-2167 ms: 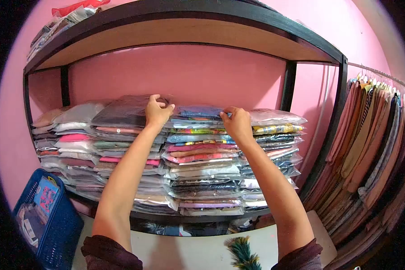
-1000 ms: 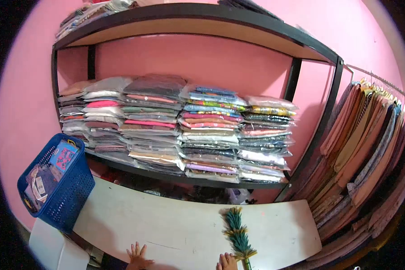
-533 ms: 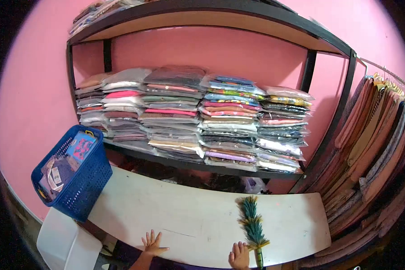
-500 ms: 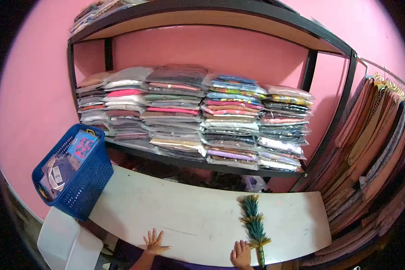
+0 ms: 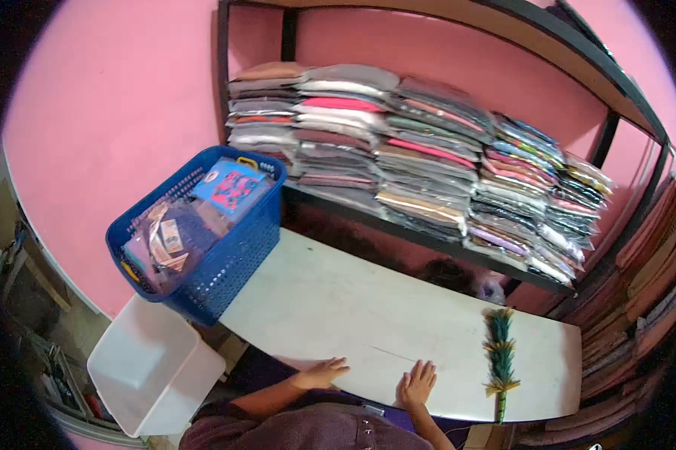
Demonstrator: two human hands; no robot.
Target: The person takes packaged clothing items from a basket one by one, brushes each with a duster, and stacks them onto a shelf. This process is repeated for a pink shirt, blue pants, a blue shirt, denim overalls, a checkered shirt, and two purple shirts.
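My left hand (image 5: 321,373) lies on the near edge of the white table (image 5: 300,289), fingers stretched out and holding nothing. Flat on the same tabletop, a little to the right, rests my right hand (image 5: 417,384) with its fingers apart. A dark green, bushy duster-like thing (image 5: 501,352) with yellowish tufts and a green-and-yellow striped handle lies beyond it, apart from either hand. At the table's left end stands a blue perforated basket (image 5: 233,274) containing bagged items, among them a blue packet (image 5: 233,189) with a pink pattern.
A white plastic bin (image 5: 139,375) stands below the basket. Behind the table, a black-framed shelf (image 5: 428,244) carries several stacks of folded clothes (image 5: 428,154) in clear bags. Garments (image 5: 645,300) hang along the right side.
The view has turned left and down, showing more of the basket and bin. My right hand has moved left, away from the duster-like thing. My hands are closer together.
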